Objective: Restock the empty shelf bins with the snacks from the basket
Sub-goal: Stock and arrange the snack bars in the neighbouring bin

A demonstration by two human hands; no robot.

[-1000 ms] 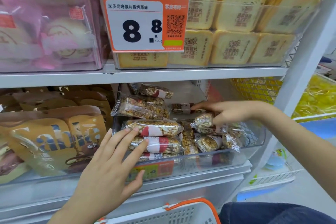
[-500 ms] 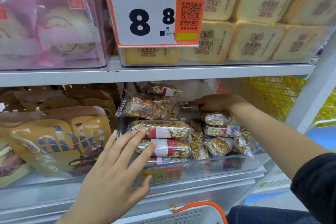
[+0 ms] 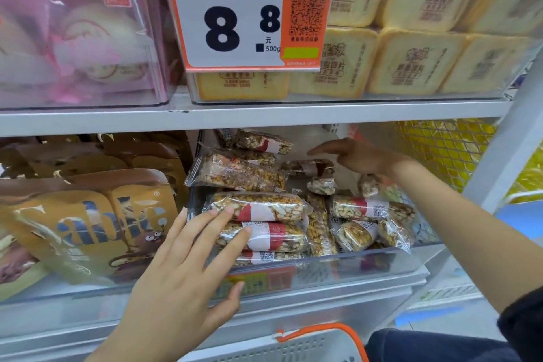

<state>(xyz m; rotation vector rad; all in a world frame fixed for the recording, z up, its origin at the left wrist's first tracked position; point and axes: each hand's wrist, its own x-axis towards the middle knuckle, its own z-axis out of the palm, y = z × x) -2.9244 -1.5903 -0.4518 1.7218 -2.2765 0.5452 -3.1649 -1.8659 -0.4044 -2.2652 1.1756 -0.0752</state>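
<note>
Lying crosswise at nine o'clock of the open, empty right hand (image 3: 358, 157), the dark bar (image 3: 308, 167) is neared, while stacked bars (image 3: 258, 209) are pressed by the left hand (image 3: 188, 267), fingers straight.

The snack bars (image 3: 258, 209) are all in clear, crinkly plastic wrappers, pretty glossy, with a matt red and white paper-looking label band. The bin (image 3: 338, 270) holding them is see-through hard plastic, smooth and a bit reflective. The shelf edge (image 3: 264, 114) looks like painted metal, plain matt grey-white. The brown bags (image 3: 88, 223) next door have a satiny foil-ish sheen. The price tag (image 3: 246, 15) is flat printed paper behind a shiny plastic sleeve. The basket (image 3: 317, 344) is white moulded plastic with a smooth orange rim.
</note>
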